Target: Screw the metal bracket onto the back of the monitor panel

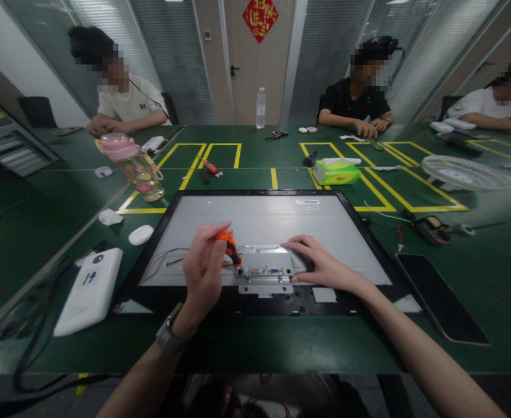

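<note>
My left hand [204,264], a watch on its wrist, is closed around an orange and black screwdriver [230,247]. The tool's dark end meets the left side of a metal port housing [264,259]; its tip is too small to make out. On the housing's front edge are a white and a blue video port. My right hand [314,261] grips the housing's right side between thumb and fingers. Beneath both hands lies a black-framed display panel [238,217], grey back facing up. Thin wires [164,255] run across the panel, left of the housing.
A white device [90,290] lies at left, a black phone [442,297] at right. Further back stand a pink-lidded bottle [129,165], a tissue pack [336,172] and a water bottle [261,108]. A second screwdriver [209,166] lies beyond the panel. Several people sit across the table.
</note>
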The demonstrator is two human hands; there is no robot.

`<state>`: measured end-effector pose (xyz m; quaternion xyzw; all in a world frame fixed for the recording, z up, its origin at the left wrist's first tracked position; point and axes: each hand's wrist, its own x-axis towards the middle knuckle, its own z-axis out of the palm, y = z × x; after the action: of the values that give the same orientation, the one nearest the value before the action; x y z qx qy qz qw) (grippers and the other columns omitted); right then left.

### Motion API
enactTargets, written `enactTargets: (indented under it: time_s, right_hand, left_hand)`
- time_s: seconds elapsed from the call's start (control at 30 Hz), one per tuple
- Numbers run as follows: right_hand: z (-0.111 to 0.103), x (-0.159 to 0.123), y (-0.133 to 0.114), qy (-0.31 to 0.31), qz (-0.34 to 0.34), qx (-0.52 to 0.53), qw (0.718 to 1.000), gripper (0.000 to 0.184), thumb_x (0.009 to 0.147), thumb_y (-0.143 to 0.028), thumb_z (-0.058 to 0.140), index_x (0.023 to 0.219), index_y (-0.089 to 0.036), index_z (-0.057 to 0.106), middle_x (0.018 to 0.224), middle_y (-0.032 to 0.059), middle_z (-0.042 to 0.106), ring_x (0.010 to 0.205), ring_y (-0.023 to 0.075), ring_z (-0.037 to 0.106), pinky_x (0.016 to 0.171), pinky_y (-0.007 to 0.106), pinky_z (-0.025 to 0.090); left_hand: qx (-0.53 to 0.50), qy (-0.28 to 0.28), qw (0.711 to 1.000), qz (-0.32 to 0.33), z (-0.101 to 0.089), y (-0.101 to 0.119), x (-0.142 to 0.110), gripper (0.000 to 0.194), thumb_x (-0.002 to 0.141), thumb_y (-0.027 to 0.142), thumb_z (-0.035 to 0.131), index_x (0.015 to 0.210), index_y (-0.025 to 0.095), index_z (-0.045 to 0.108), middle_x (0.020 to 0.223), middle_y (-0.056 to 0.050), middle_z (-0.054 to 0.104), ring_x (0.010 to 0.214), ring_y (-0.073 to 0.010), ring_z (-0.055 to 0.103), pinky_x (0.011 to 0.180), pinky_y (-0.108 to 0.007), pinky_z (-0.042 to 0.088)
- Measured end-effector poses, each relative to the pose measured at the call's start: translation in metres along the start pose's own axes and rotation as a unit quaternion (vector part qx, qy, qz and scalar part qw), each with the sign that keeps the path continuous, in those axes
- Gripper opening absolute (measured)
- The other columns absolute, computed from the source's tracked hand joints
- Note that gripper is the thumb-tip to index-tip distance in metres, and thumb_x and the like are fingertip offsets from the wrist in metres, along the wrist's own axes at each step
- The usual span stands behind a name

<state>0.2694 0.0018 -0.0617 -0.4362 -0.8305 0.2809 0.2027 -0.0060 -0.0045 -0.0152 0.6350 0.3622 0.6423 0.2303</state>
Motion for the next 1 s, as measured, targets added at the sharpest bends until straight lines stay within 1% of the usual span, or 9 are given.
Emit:
enactTargets:
  time_s: [0.1,0.2,0.3,0.43,0.63,0.73,0.87,0.93,1.0]
  right_hand:
    - [0.0002,0.0003,-0.0007,-0.001,0.002,0.0,1.0,0.067,0.076,-0.042,0.071,0.137,-0.03,0.044,0.128,0.0092,0.044,0.123,0.0282,0.043,0.107,0.048,0.038]
    - [-0.0003,0.0004,-0.0027,0.0,0.002,-0.003,1.0,0.067,0.076,-0.042,0.071,0.137,-0.031,0.045,0.128,0.009,0.045,0.123,0.0291,0.043,0.106,0.049,0.038]
    - [-0.0011,0.0004,-0.0041,0.002,0.003,-0.007,1.0,0.066,0.076,-0.042,0.071,0.136,-0.031,0.046,0.128,0.0092,0.046,0.122,0.0292,0.044,0.105,0.049,0.039]
    - [-0.001,0.0006,-0.0039,0.003,-0.001,-0.002,1.0,0.067,0.076,-0.042,0.071,0.137,-0.031,0.045,0.127,0.0093,0.046,0.122,0.0297,0.044,0.105,0.05,0.039]
    - [-0.0002,0.0003,-0.0029,0.003,0.0,-0.002,1.0,0.067,0.076,-0.043,0.071,0.136,-0.03,0.045,0.127,0.0095,0.045,0.122,0.0293,0.044,0.106,0.049,0.038]
    - [-0.0008,0.0,-0.0031,0.0,0.003,-0.001,1.0,0.067,0.076,-0.043,0.071,0.136,-0.029,0.045,0.127,0.0096,0.044,0.122,0.0287,0.043,0.106,0.048,0.038]
    - [-0.0014,-0.0003,-0.0028,-0.005,0.004,0.002,1.0,0.067,0.076,-0.043,0.071,0.136,-0.029,0.044,0.127,0.0092,0.044,0.122,0.028,0.044,0.107,0.046,0.038]
    - [-0.0014,-0.0003,-0.0024,-0.004,0.002,0.002,1.0,0.067,0.077,-0.043,0.071,0.137,-0.03,0.044,0.128,0.009,0.043,0.122,0.0281,0.044,0.107,0.047,0.038]
    - [-0.0012,-0.0002,-0.002,-0.002,0.001,0.002,1.0,0.067,0.077,-0.043,0.071,0.137,-0.03,0.044,0.128,0.0092,0.043,0.122,0.0282,0.043,0.107,0.047,0.038]
  left_hand:
    - [-0.036,-0.016,0.998,-0.048,-0.0004,-0.0032,-0.0035,0.026,0.095,0.027,0.045,0.11,0.021,0.066,0.094,-0.007,0.068,0.083,-0.0153,0.064,0.072,-0.029,0.053]
    - [-0.048,-0.033,0.996,-0.068,-0.001,-0.0048,-0.0048,0.029,0.096,0.027,0.042,0.114,0.02,0.064,0.097,-0.008,0.068,0.087,-0.0176,0.063,0.072,-0.031,0.053]
    - [-0.033,-0.037,0.998,-0.028,-0.0013,-0.0028,-0.0018,0.024,0.093,0.026,0.049,0.107,0.02,0.067,0.095,-0.007,0.064,0.085,-0.0164,0.06,0.071,-0.03,0.052]
    - [0.002,-0.017,0.999,0.034,-0.001,-0.0016,0.0016,0.014,0.082,0.021,0.064,0.094,0.021,0.071,0.086,-0.003,0.053,0.079,-0.0141,0.054,0.066,-0.026,0.048]
    - [-0.034,-0.029,0.999,-0.009,-0.001,-0.0064,-0.0021,0.03,0.092,0.023,0.043,0.107,0.022,0.068,0.102,-0.006,0.057,0.087,-0.0163,0.056,0.074,-0.03,0.048]
    - [-0.007,-0.026,1.0,-0.008,-0.0016,-0.0047,-0.0009,0.026,0.091,0.022,0.048,0.108,0.023,0.068,0.097,-0.005,0.056,0.085,-0.0152,0.055,0.072,-0.028,0.047]
    - [0.026,-0.009,0.999,0.024,-0.0025,-0.0018,0.0013,0.017,0.084,0.022,0.062,0.099,0.023,0.071,0.086,-0.003,0.05,0.079,-0.0136,0.052,0.069,-0.027,0.048]
    - [0.018,-0.013,0.999,0.028,-0.0026,-0.0018,0.0009,0.019,0.087,0.025,0.058,0.101,0.022,0.071,0.09,-0.004,0.052,0.081,-0.0141,0.052,0.071,-0.028,0.048]
    - [0.01,-0.03,0.999,0.017,-0.0024,-0.0021,-0.0002,0.027,0.092,0.026,0.049,0.11,0.022,0.068,0.103,-0.007,0.056,0.088,-0.0152,0.055,0.077,-0.03,0.049]
